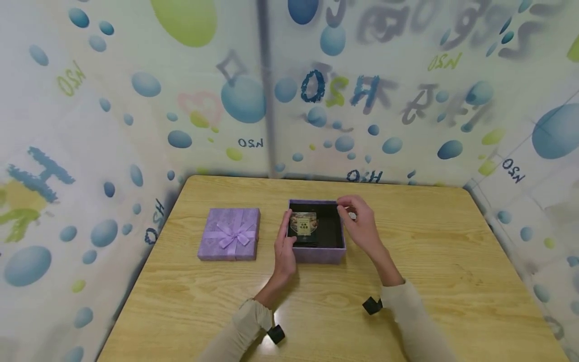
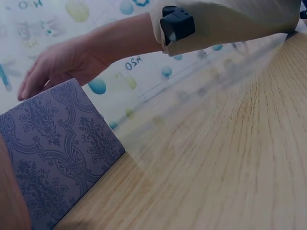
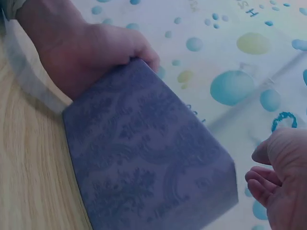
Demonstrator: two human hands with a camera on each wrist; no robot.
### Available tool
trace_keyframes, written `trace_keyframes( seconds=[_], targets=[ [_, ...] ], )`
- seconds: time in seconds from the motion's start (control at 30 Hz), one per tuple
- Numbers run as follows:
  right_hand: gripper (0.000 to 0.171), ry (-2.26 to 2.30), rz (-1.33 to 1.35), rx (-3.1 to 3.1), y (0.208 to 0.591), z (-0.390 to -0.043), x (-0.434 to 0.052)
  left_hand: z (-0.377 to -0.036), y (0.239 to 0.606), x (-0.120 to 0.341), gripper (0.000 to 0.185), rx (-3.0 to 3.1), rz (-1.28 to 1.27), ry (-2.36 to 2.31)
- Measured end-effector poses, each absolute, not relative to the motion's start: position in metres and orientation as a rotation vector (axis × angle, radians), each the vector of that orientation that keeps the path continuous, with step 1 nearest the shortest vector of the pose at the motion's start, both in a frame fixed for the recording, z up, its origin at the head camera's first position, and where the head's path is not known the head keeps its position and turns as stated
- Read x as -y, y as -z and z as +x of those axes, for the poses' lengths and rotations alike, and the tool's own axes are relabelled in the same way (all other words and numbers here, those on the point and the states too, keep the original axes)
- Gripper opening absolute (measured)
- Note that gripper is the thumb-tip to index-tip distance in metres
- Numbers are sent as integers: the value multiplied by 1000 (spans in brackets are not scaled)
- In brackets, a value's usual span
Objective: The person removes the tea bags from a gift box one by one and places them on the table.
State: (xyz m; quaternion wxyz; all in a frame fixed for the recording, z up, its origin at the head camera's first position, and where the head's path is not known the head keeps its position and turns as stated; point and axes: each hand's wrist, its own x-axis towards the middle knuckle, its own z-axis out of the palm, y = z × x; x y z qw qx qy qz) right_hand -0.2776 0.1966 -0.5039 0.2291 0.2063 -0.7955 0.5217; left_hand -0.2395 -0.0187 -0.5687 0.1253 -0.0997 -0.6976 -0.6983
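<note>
Wood-grain table runs out ahead of us, with bubble-printed sheets hung round it as walls. Nearest us are our two cream sleeves, each with a small black camera at the wrist.

Just past them our left hand lies along the near-left side of the open purple box, fingers straight and resting against its wall, thumb at the rim beside a small printed packet that stands inside. Whether the thumb touches the packet we cannot tell. Our right hand hovers over the box's far-right corner, fingers loosely curled; it seems to hold nothing, though we cannot be sure from here.

The box sits between our two hands, lined dark inside, its outer walls covered in patterned paper. We judge it light, stiff card, a little slick, and easy to dent at the rim; the flat side walls look the best place to hold it. The packet looks thin and light, best pinched by its edges.

Left of our left fingers, well apart, lies the lid, with a ribbon bow on top.
</note>
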Motion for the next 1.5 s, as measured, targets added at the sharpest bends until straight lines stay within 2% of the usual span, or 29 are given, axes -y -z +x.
trace_keyframes(
  seconds=[0.17,0.63,0.97,1.37,1.5],
  targets=[
    [18,-1393,594,2369,500,-277,-177,-240,568,19,72,2030,-275,2039],
    [20,-959,401,2946,494,-280,-128,-236,569,21,73,2054,-256,2044],
    [47,-867,186,3196,497,-278,-113,-238,571,21,74,2018,-283,2027],
    [51,-849,260,3111,497,-274,-113,-239,573,20,75,2010,-306,2025],
    [47,-753,313,3068,496,-271,-111,-238,573,19,75,1998,-310,2028]
  ],
)
